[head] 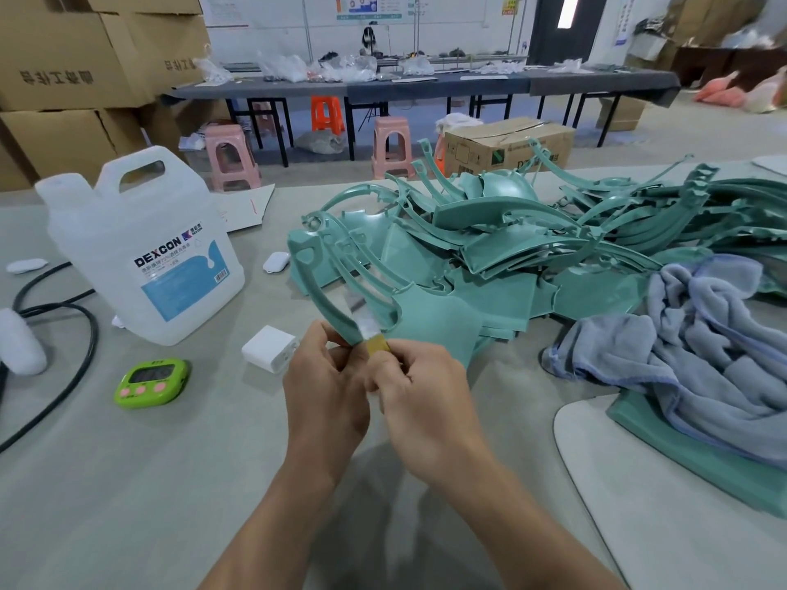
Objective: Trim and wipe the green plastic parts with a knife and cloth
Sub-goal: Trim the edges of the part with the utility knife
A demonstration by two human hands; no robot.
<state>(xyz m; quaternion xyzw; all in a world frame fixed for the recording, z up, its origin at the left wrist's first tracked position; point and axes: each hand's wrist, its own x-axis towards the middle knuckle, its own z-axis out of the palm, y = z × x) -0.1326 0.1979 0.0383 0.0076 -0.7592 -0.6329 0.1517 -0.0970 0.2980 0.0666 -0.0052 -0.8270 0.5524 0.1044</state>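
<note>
My left hand (pixel 326 387) pinches the near end of a long curved green plastic part (pixel 317 274) that rises up and away to the left. My right hand (pixel 419 393) grips a small knife (pixel 377 344) with a yellow-taped handle, its blurred blade lying against the part's edge just above my fingers. A large heap of green plastic parts (pixel 532 244) covers the table beyond and to the right. A crumpled grey-blue cloth (pixel 698 334) lies at the right, partly over a flat green part (pixel 698 457).
A big white DEXCON jug (pixel 140 253) stands at the left, with a green timer (pixel 151 381), a white charger block (pixel 269 349) and black cables (pixel 76 334) near it. Stools, cardboard boxes and a long dark table fill the room behind.
</note>
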